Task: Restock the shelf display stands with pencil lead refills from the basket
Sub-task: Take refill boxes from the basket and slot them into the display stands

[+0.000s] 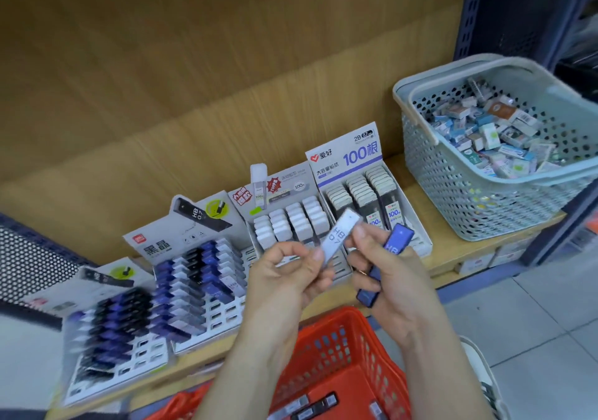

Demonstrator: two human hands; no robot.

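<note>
Pale refill (pixel 338 237) sits pinched in the left hand (pixel 286 280) while the right hand (pixel 393 279) grips blue refills (pixel 398 241).

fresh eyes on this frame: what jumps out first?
The two hands at centre: the left hand and right hand both pinch a pale refill case, and the right hand also grips blue refill cases. Behind them, four display stands line the wooden shelf, with a pale perforated basket of small boxes at its right end. A red basket sits below the hands.
</note>
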